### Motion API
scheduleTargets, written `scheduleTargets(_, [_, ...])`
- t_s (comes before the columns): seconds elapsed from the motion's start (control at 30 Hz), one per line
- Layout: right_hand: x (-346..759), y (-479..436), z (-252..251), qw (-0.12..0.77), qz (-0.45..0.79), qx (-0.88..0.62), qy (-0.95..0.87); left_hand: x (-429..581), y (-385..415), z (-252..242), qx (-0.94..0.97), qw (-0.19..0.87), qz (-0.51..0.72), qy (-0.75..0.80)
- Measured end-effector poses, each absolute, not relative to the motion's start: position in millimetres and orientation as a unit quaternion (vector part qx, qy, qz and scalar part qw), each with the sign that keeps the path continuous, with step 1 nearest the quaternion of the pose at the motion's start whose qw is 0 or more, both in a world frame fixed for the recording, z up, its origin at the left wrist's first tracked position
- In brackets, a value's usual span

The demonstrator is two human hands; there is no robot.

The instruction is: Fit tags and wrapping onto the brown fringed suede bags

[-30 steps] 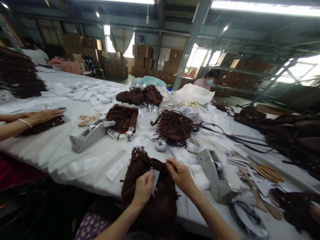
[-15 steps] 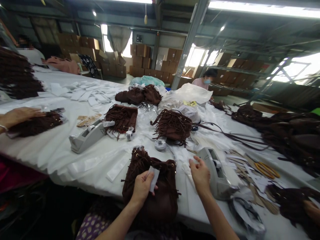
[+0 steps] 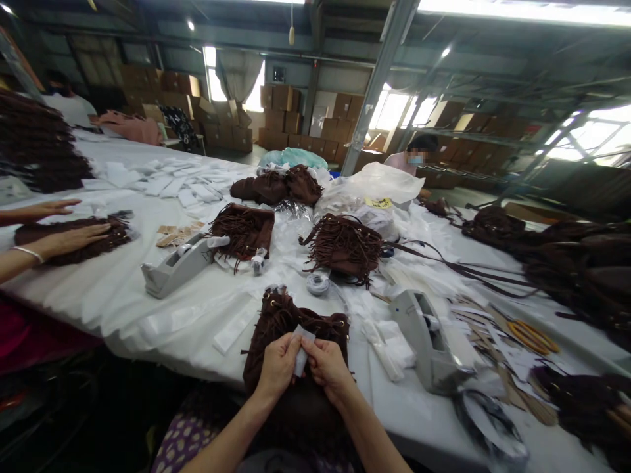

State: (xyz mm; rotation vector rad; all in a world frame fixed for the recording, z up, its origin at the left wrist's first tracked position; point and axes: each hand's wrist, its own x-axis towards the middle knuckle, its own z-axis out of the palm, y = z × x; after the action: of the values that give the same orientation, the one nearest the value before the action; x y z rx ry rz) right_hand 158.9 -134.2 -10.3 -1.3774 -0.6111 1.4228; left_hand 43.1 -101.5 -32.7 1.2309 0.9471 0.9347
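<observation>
A brown fringed drawstring bag (image 3: 305,414) lies at the table's front edge, below both hands. Above it, my left hand (image 3: 277,368) pinches a small white packet (image 3: 302,351), perhaps paper or thin film. My right hand (image 3: 328,368) is closed at the packet's right side, fingertips meeting the left hand's. Whether a piece of tape sits between the right fingers cannot be made out. To the right stands a grey tape dispenser (image 3: 426,341), with crumpled white strips (image 3: 389,348) beside it.
Another tape dispenser (image 3: 177,263) stands left of centre. Two fringed bags (image 3: 345,246) lie beyond a tape roll (image 3: 317,284). Yellow-handled scissors (image 3: 532,335) rest at right among paper strips. At far left, a co-worker's hands (image 3: 73,240) press on a brown bag.
My right hand has moved left from beside the tape dispenser to the white packet. My left hand still holds it. At far left, a co-worker's second hand has come into view.
</observation>
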Motion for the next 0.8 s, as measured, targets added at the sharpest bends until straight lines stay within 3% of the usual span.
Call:
scheduleTargets(0.1, [157, -137, -18, 0.527, 0.566, -0.583, -0.246, 44, -109, -32, 0.543, 0.601, 0.414, 0.416])
scheduleTargets(0.37, [145, -131, -26, 0.543, 0.529, -0.605, -0.246, 47, -132, -45, 0.374, 0.691, 0.473, 0.399])
scheduleTargets(0.8, [139, -120, -15, 0.491, 0.506, -0.669, -0.234, 51, -131, -50, 0.463, 0.525, 0.533, 0.476])
